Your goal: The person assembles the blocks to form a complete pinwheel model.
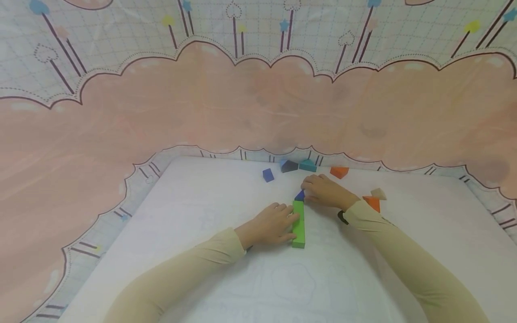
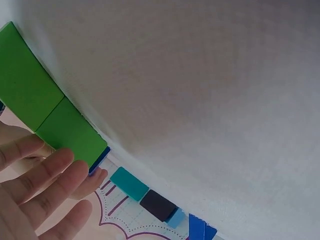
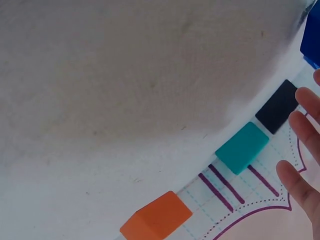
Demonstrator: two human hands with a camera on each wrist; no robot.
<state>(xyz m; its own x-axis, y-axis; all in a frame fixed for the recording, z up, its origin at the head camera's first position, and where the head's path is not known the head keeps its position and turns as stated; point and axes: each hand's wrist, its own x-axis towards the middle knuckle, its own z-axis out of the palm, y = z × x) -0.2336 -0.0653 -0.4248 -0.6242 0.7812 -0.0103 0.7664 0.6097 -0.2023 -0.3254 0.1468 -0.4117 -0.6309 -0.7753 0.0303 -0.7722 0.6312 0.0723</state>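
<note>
Two green rectangular blocks [image 1: 298, 224] lie end to end in a line on the white table. My left hand [image 1: 268, 225] is at their left side, fingertips on the green surface. In the left wrist view its fingers [image 2: 62, 162] are spread and fairly straight. Against the far end of the green line is a blue triangular block [image 1: 300, 196], partly covered by my right hand [image 1: 328, 192], which grips it from the right. In the right wrist view a blue block [image 3: 312, 37] shows at the edge beside the fingers [image 3: 306, 130]; the thumb is hidden there.
Along the table's far edge are a blue block [image 1: 268, 175], a dark block [image 1: 289, 166] beside a light blue one [image 1: 282, 164], a teal block [image 1: 308, 166] and an orange block [image 1: 339, 172]. Right of my right wrist lie another orange block [image 1: 373, 204] and a beige block [image 1: 378, 194].
</note>
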